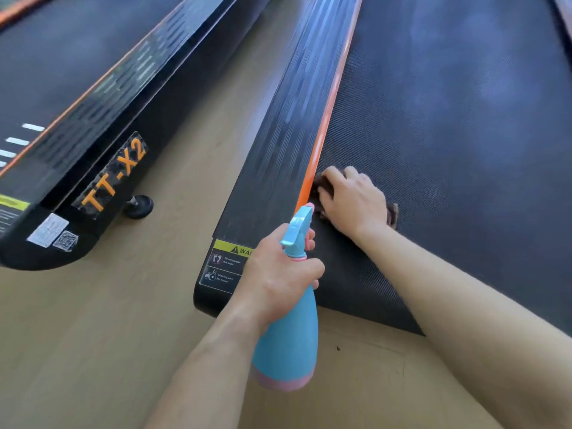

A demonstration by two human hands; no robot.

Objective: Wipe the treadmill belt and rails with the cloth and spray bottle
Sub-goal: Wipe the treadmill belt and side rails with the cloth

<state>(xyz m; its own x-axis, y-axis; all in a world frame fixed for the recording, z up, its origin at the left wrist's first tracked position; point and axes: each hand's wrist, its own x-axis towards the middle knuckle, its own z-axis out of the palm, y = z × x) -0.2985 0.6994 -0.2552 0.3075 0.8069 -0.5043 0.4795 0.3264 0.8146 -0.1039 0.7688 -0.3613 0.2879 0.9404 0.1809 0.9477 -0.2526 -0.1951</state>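
The black treadmill belt (458, 125) runs up the right half of the view. Its left rail (278, 144) is black and ribbed, with an orange strip (328, 113) along the belt side. My right hand (353, 201) presses a dark brown cloth (393, 213) flat on the belt, right against the orange strip, near the rear end. Only the cloth's edges show around the hand. My left hand (278, 274) grips the neck of a blue spray bottle (288, 339) with a pink base, nozzle pointing toward the rail.
A second treadmill (93, 144), marked TT-X2, lies to the left with a round foot (139, 206). Tan wooden floor (93, 335) fills the gap between the machines and the near foreground. A yellow warning sticker (229, 249) sits on the rail's rear end.
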